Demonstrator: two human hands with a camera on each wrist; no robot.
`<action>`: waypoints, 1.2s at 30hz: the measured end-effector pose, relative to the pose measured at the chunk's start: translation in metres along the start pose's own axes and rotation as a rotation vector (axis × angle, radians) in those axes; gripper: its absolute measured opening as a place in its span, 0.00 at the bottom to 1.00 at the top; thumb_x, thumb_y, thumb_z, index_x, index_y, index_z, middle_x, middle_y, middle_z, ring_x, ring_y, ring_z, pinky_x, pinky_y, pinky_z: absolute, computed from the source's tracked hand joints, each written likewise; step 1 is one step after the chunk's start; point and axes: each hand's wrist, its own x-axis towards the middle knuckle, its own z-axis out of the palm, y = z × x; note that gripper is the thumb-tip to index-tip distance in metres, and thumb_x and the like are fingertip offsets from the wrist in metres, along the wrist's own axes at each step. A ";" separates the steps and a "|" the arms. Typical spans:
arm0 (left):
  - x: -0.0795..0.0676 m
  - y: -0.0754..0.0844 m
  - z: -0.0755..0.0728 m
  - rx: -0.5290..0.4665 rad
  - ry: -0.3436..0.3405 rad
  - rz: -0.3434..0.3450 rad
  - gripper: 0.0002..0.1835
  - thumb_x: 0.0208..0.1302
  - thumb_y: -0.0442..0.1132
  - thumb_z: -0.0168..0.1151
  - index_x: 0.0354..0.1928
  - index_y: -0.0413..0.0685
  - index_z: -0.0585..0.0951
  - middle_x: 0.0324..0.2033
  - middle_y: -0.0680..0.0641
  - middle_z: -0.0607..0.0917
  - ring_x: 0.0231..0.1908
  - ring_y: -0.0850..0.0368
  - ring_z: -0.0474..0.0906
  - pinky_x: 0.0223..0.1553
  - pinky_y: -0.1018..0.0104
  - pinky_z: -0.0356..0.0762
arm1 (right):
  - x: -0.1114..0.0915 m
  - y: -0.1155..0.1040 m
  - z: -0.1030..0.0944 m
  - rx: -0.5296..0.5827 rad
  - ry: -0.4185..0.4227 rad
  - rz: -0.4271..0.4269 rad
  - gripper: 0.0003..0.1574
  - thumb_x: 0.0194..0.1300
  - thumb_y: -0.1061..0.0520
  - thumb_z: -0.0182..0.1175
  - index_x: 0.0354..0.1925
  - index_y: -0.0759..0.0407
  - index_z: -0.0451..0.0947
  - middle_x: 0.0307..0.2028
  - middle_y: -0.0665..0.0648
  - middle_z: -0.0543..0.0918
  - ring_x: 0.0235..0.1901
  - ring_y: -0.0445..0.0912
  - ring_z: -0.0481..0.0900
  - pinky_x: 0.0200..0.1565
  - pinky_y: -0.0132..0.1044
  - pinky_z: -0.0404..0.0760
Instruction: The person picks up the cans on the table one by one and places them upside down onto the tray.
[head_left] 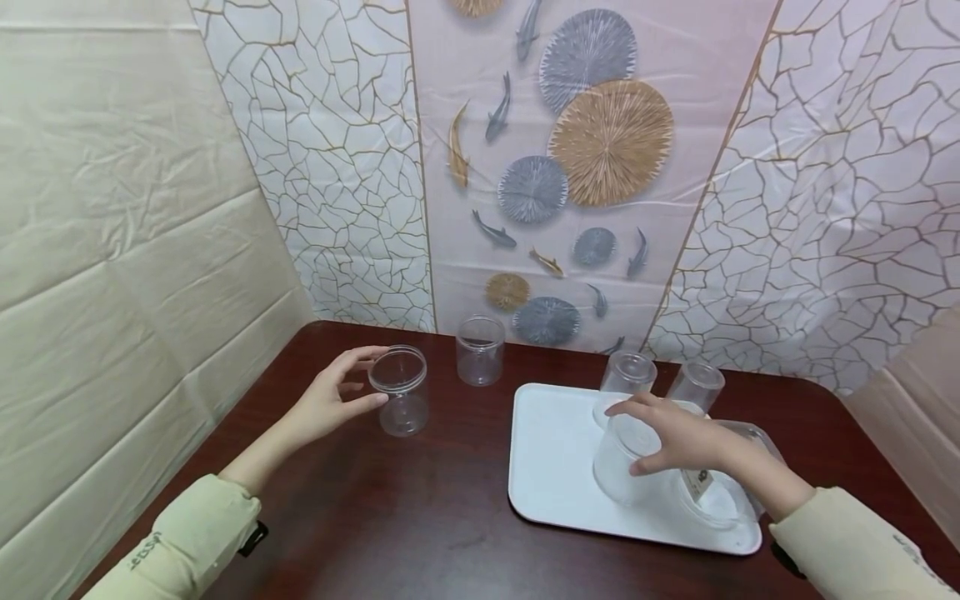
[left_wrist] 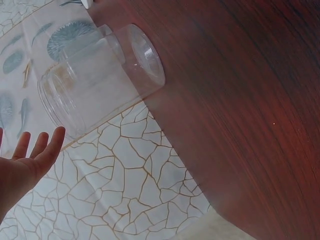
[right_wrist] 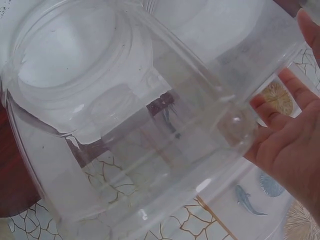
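Observation:
On the left of the table, my left hand [head_left: 333,396] is spread beside the rim of an upright clear plastic jar [head_left: 405,408]. In the left wrist view, the left fingertips [left_wrist: 56,137] lie close to that jar's rim [left_wrist: 62,105]; whether they touch cannot be told. Over the tray, my right hand [head_left: 678,433] reaches around the upper part of an upside-down clear jar [head_left: 617,475], fingers and thumb apart. The right wrist view shows the right hand [right_wrist: 287,137] with fingers extended, partly behind a large transparent container [right_wrist: 145,145] close to the camera.
A white tray [head_left: 551,442] bears several clear jars, including one at its back [head_left: 628,375] and a tilted one with a paper label [head_left: 697,482]. Another jar [head_left: 696,387] stands behind the right hand. One more upright jar [head_left: 480,354] stands near the patterned back wall [head_left: 360,167].

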 end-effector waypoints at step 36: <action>0.036 0.007 0.009 0.291 -0.046 0.114 0.36 0.48 0.44 0.74 0.61 0.51 0.71 0.59 0.43 0.72 0.61 0.42 0.63 0.61 0.41 0.61 | -0.007 -0.001 -0.003 0.033 -0.045 -0.018 0.47 0.50 0.46 0.71 0.63 0.60 0.64 0.58 0.72 0.67 0.54 0.70 0.69 0.47 0.64 0.73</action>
